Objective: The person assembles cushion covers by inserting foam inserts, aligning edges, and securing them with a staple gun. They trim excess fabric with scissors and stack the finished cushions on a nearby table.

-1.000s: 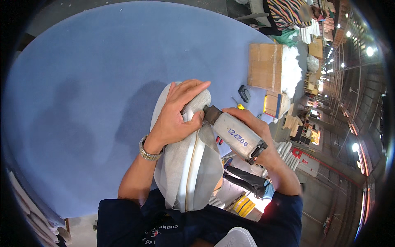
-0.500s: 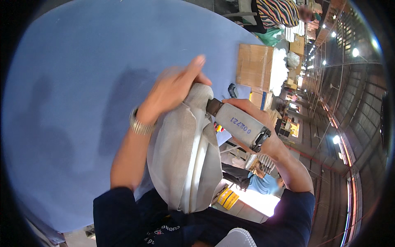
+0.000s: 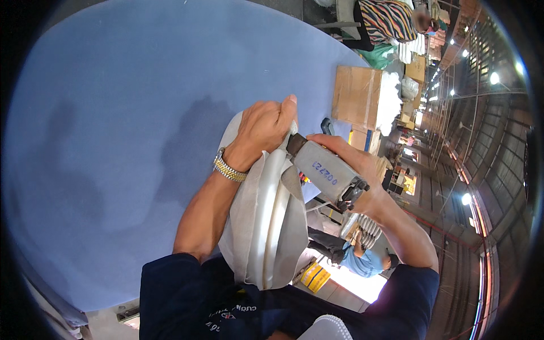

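Note:
A grey fabric-covered pad point(image 3: 241, 238), seemingly a cushion, stands against my front with white strips showing along its open seam. My left hand point(image 3: 263, 127), with a metal watch at the wrist, is closed over the pad's upper end and grips the fabric there. In my right hand point(image 3: 354, 164) is a grey boxy tool point(image 3: 326, 167) that looks like a staple gun. Its dark nose meets the pad's upper edge right beside my left hand. My right fingers wrap round the tool's far side, partly hidden.
A wide blue table point(image 3: 113, 113) fills the left. Beyond my hands stand a cardboard box point(image 3: 357, 93) with white stuffing and a small dark object point(image 3: 327, 126). A person in blue point(image 3: 362, 258) works at the right, another in stripes point(image 3: 388, 20) sits at the far edge.
My left hand has come down and to the right, and its fingers have closed over the pad's upper end. The tool's nose stays at the pad's edge.

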`<action>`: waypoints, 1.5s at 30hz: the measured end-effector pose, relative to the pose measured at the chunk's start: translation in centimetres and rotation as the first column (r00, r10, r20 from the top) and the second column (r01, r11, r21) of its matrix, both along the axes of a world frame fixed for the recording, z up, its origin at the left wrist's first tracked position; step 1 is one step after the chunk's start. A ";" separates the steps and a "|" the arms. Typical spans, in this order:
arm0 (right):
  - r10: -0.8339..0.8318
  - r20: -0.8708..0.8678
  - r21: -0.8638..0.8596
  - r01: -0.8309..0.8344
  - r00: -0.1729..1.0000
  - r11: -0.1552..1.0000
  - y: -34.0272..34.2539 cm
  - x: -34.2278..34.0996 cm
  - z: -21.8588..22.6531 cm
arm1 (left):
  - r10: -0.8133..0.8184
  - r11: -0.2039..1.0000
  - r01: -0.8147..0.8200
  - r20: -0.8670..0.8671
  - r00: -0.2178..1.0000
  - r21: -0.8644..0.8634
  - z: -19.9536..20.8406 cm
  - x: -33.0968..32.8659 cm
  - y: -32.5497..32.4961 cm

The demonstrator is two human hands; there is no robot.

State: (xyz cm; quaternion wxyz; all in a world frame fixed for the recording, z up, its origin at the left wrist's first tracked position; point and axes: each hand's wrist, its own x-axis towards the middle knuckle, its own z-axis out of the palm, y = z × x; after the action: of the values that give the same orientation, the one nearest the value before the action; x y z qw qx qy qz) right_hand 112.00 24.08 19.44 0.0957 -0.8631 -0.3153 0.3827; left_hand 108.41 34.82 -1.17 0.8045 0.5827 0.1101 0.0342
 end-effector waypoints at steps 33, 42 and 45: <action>-0.381 0.330 0.218 0.323 0.864 0.921 -14.8 -8.4 -11.2 | 0.054 0.997 -0.040 -0.219 0.974 0.065 1.5 -9.7 9.9; -0.334 0.146 0.401 0.253 0.931 0.880 -20.2 -16.2 -16.8 | 0.354 0.894 -0.233 -0.284 0.891 0.383 3.2 -14.8 8.1; -0.368 0.056 0.523 0.287 0.928 0.803 -21.7 -16.8 -15.5 | 0.432 0.831 -0.358 -0.087 0.898 0.425 9.7 -17.6 5.8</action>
State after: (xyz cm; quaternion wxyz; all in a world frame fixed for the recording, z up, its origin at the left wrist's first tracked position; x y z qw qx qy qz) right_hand 95.23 2.37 3.94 0.3584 -0.8759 -0.2567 0.1959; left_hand 90.78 40.62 8.51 0.6307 0.6991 0.2913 0.1693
